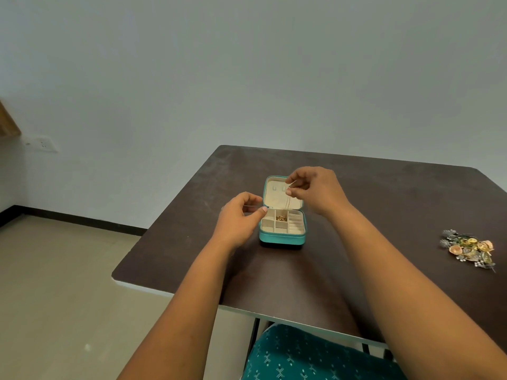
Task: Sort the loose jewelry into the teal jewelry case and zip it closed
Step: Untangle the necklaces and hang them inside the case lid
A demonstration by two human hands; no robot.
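**Operator:** Over the open teal jewelry case (282,237), near the middle of the dark surface (384,204), I am working both hands. My right hand (312,187) is hovering in front of the raised lid, thumb and forefinger pinching one end of a thin chain (287,202) that is hanging down across the cream lid lining. My left hand (241,215) is sitting just beside the case's left edge, fingertips pinched together; a fine line is running from it toward the case, so I am judging it to be the same chain's other end, though it is too thin to be sure.

**Observer:** Which step are you calling this?

**Operator:** I am reading it as hanging the necklace in the lid, probably on one of the small hooks near its top edge. One tray compartment is already holding a little cluster of gold pieces (281,218); the others are looking bare.

**Observer:** And what is the next move asking of you?

**Operator:** I am thinking it needs the chain caught on a hook and its slack tucked in without tangling. Plenty is still waiting: the pile of loose jewelry (469,249) is lying well apart, at the surface's right edge, so zipping is a long way off.
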